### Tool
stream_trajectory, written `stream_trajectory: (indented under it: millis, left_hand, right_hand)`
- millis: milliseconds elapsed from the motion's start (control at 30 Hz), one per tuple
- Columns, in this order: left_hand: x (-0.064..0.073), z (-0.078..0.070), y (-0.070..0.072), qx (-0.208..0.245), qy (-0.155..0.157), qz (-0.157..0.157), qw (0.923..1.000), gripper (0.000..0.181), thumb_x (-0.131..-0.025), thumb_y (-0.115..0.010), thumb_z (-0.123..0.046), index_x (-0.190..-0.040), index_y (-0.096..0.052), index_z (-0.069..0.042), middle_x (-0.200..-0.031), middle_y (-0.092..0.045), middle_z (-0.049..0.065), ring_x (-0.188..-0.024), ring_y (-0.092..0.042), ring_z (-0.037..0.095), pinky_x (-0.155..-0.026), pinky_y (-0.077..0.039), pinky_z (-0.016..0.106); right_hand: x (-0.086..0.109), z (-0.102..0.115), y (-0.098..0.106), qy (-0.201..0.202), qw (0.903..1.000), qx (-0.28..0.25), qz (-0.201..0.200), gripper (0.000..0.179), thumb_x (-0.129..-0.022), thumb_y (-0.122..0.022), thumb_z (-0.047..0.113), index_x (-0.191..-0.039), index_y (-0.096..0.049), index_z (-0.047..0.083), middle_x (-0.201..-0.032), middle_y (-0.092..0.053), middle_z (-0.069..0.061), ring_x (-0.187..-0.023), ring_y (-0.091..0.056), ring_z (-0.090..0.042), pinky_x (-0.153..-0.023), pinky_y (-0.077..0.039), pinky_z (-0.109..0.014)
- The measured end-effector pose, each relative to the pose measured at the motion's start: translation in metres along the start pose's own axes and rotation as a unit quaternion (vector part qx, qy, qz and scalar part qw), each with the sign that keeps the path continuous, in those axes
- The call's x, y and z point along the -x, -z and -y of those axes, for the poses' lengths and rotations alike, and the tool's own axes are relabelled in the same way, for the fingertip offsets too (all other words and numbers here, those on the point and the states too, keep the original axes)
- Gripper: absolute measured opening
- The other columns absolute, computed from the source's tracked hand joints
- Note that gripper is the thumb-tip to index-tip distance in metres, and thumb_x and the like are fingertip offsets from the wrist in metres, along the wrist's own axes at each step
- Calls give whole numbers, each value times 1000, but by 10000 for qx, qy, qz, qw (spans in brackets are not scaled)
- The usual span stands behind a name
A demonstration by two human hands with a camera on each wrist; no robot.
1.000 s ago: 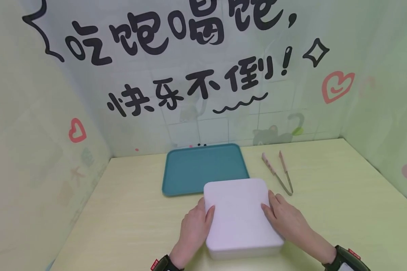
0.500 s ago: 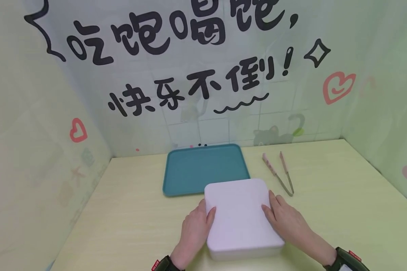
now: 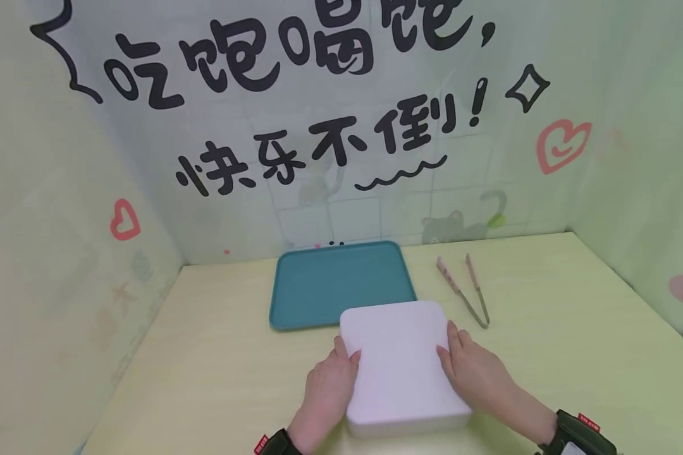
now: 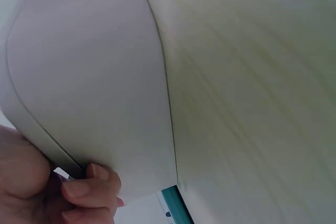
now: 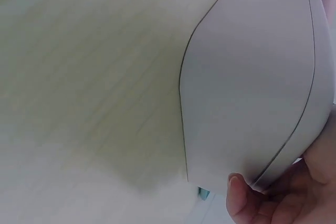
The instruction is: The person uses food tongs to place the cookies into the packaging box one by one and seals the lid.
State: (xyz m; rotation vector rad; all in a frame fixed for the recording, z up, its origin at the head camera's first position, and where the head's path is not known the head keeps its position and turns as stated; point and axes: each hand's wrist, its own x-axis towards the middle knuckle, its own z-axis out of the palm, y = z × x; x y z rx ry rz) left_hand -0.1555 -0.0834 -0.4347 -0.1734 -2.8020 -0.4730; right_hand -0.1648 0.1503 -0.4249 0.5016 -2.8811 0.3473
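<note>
A white square box with rounded corners, its lid uppermost, sits on the table. A thin seam runs between the lid and the box body in both wrist views. My left hand grips the lid's left edge, thumb on top and fingers curled in at the seam. On the opposite side my right hand holds the lid's edge the same way, its fingertips right at the seam. The lid lies level on the body. What is inside the box is hidden.
Behind the box lies a teal tray, partly overlapped by it in the head view. Tongs with pink handle ends lie spread at the back right of the pale wooden table. Printed cloth walls enclose the back and sides.
The head view has shifted slightly. My left thumb has drawn back a little toward the lid's edge. The box, tray and tongs stay in place.
</note>
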Motion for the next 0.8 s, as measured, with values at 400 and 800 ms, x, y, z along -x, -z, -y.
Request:
stream_trajectory:
  millis: [400,800]
  left_hand:
    - [-6,0,-3,-144,-262,-38,9995,39,-89,-56,-24,-106,-49,10,-62,-51,10,-43,-50,27,-37,-37,35]
    - [-43,34,15,252,-420,-549,9973,34,-91,-54,-30,-79,-46,0,-59,-41,5,-43,-47,23,-34,-35,31]
  right_hand:
    - [-4,-12,4,1,9999,-167,11,50,-90,-54,23,-120,-45,-16,-97,-53,-21,-67,-56,-27,-50,-45,-40]
    - [-39,-38,35,96,9971,-367,-663,64,-92,-49,38,-129,-36,-12,-106,-49,-26,-90,-51,-36,-60,-47,-46]
